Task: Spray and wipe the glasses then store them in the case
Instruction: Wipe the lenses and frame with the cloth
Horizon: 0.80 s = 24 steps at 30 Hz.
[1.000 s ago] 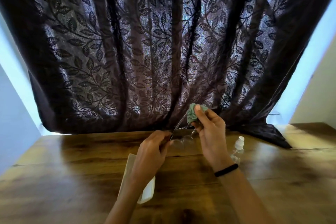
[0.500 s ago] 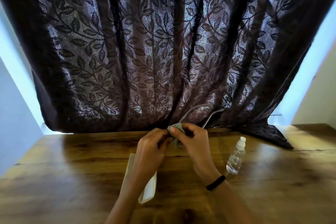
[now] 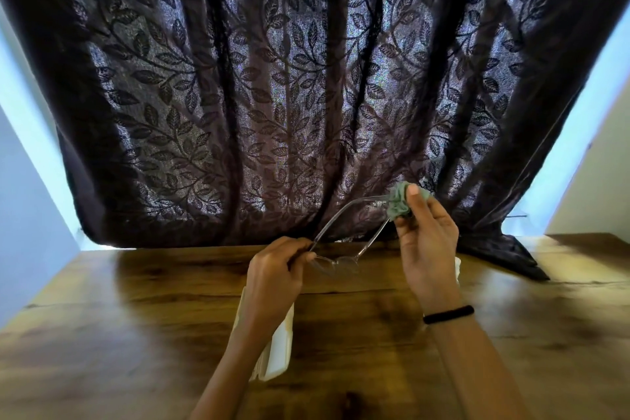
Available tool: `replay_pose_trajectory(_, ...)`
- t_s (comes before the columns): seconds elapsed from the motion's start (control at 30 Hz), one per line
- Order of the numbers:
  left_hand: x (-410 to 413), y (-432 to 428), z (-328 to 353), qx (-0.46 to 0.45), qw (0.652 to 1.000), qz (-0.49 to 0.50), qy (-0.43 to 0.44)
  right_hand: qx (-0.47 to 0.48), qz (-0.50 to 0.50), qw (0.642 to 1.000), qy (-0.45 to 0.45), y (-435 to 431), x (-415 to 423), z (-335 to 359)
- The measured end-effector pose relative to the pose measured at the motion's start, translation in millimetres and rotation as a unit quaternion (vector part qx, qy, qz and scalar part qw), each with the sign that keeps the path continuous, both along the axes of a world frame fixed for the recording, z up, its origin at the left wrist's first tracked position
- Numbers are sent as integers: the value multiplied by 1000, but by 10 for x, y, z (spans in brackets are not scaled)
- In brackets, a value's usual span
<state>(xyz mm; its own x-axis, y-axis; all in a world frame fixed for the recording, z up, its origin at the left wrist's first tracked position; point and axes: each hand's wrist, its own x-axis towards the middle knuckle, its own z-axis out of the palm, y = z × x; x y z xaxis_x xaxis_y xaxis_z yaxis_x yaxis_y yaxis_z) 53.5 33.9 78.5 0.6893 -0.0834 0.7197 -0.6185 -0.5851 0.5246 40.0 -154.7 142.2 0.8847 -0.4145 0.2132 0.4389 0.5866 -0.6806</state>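
While both hands work above the worktop (image 3: 341,334), glasses get wiped w/ cloth.
Left hand (image 3: 276,278) grip pinched on the clear glasses (image 3: 335,261) at the front frame; right hand (image 3: 424,245) grip clamped on a bunched green cloth (image 3: 399,203) wrapped around a temple tip. White case (image 3: 278,351) lies on worktop under left forearm, dark leaf curtain (image 3: 272,78) behind.

Your clear-framed glasses (image 3: 335,261) hang above the table, temples open and angled up to the right. The bunched green cloth (image 3: 402,201) wraps one temple tip. The white case (image 3: 278,348) lies on the wood, partly hidden.
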Motion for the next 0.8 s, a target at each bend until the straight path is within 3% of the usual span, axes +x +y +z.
replay_pose_trajectory(0.17, 1, 36, 23, -42, 999, 4, -10, -27, -51, 998, 0, -173, 26, -76)
replay_pose_trajectory(0.4, -19, 14, 60, -81, 997, -5, -2, -111, -84, 985, 102, -184, 140, -555)
replay_pose_trajectory(0.53, -45, -8, 68, -86, 996, -14, 7, -186, -60, 971, 137, -97, 204, -735)
replay_pose_trajectory(0.8, -48, -23, 60, -106, 994, -18, 24, -239, -2, 956, 172, 19, 193, -916)
